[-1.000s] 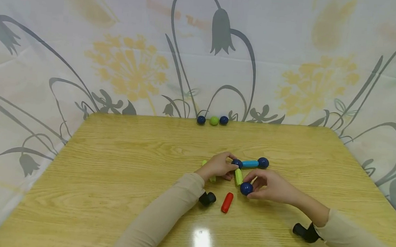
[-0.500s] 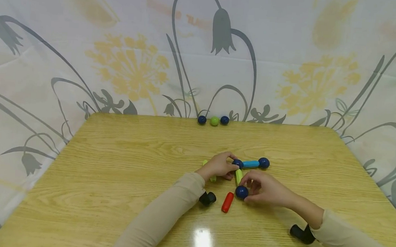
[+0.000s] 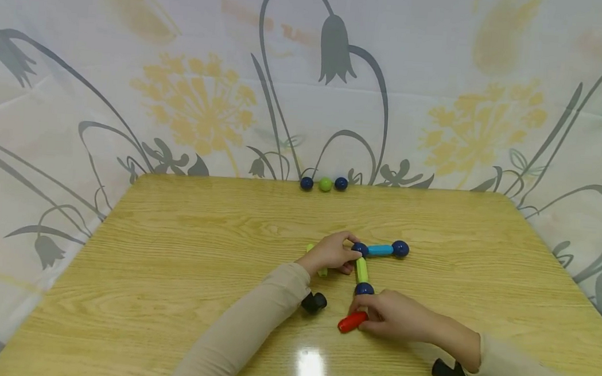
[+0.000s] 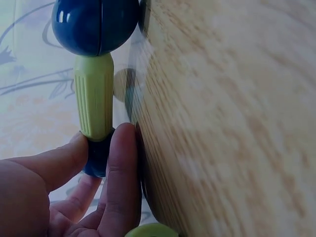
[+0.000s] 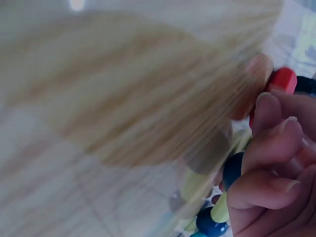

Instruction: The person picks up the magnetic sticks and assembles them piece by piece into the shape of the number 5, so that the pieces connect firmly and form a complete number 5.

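My left hand (image 3: 330,252) grips the dark blue ball (image 3: 360,249) at the corner of a joined chain. From that ball a light blue rod (image 3: 380,250) runs right to another dark blue ball (image 3: 400,249). A yellow-green rod (image 4: 94,96) comes down toward me and ends at a third dark blue ball (image 3: 364,289). Just below that ball, my right hand (image 3: 394,315) pinches a red rod (image 3: 352,322) by its right end, the rod lying slanted. In the right wrist view the red rod (image 5: 283,79) shows between thumb and fingers.
Another yellow-green rod (image 3: 323,271) lies partly hidden under my left wrist. Two dark blue balls (image 3: 306,183) and a green ball (image 3: 325,184) line the table's far edge. Black wrist cameras (image 3: 314,303) hang below both sleeves. A patterned cloth (image 3: 194,78) stands behind the table.
The right hand has set the blue ball against the yellow-green rod's near end and let it go. It has moved nearer, taken the red rod and turned it. My left hand stays.
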### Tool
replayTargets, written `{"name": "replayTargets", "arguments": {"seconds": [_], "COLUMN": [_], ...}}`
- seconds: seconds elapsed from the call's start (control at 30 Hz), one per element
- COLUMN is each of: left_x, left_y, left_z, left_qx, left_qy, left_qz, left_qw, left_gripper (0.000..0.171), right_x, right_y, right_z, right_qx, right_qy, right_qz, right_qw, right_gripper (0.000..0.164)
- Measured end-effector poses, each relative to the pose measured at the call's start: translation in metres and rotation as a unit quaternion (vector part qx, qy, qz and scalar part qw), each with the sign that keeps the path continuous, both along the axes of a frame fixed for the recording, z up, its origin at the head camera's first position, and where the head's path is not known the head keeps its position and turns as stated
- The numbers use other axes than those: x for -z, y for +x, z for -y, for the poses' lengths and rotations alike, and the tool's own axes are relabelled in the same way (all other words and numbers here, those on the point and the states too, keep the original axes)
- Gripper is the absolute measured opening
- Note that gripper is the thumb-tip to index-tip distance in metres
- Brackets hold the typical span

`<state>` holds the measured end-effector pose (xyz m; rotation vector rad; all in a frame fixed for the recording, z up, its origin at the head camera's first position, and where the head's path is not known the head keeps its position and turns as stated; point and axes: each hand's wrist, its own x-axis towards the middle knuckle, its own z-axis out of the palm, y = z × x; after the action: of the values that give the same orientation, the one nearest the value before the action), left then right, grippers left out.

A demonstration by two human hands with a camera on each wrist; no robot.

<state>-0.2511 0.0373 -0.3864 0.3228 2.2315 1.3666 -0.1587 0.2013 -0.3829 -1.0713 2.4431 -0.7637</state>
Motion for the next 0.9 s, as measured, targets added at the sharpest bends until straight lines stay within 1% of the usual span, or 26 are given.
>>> {"name": "replayTargets", "arguments": {"seconds": [0.07, 0.13, 0.23, 0.3, 0.4, 0.5, 0.63, 0.73, 0.9], "left_x": [0.0, 0.0, 0.0, 0.001, 0.0, -0.001, 0.0, 0.001, 0.001], "left_y": [0.0, 0.001, 0.001, 0.001, 0.001, 0.001, 0.0, -0.001, 0.0], "left_z": [0.001, 0.001, 0.002, 0.002, 0.003, 0.004, 0.004, 0.004, 0.004], "left_qx": [0.0, 0.0, -0.001, -0.002, 0.0, 0.001, 0.002, 0.004, 0.008], "left_qy": [0.002, 0.004, 0.006, 0.009, 0.012, 0.013, 0.012, 0.011, 0.015], "left_qz": [0.001, 0.0, -0.001, 0.001, 0.005, 0.008, 0.007, 0.007, 0.011], "left_qw": [1.0, 1.0, 1.0, 1.0, 0.9999, 0.9999, 0.9999, 0.9999, 0.9998], "left_gripper": [0.031, 0.031, 0.031, 0.031, 0.031, 0.032, 0.032, 0.032, 0.032], "right_x": [-0.001, -0.002, -0.002, -0.003, -0.004, -0.006, -0.007, -0.006, -0.004], "right_y": [0.002, 0.003, 0.0, -0.004, -0.01, -0.016, -0.024, -0.029, -0.034], "right_z": [0.0, -0.003, -0.014, -0.024, -0.041, -0.055, -0.064, -0.062, -0.055], "right_qx": [-0.007, -0.016, -0.022, -0.018, 0.003, 0.044, 0.085, 0.09, 0.076], "right_qy": [0.003, -0.003, -0.036, -0.059, -0.079, -0.064, -0.034, -0.028, -0.026], "right_qz": [0.0, -0.004, -0.003, -0.003, 0.005, 0.006, -0.015, -0.026, -0.023], "right_qw": [1.0, 1.0, 0.999, 0.998, 0.997, 0.997, 0.996, 0.995, 0.996], "right_gripper": [0.017, 0.017, 0.016, 0.015, 0.014, 0.015, 0.017, 0.018, 0.018]}}
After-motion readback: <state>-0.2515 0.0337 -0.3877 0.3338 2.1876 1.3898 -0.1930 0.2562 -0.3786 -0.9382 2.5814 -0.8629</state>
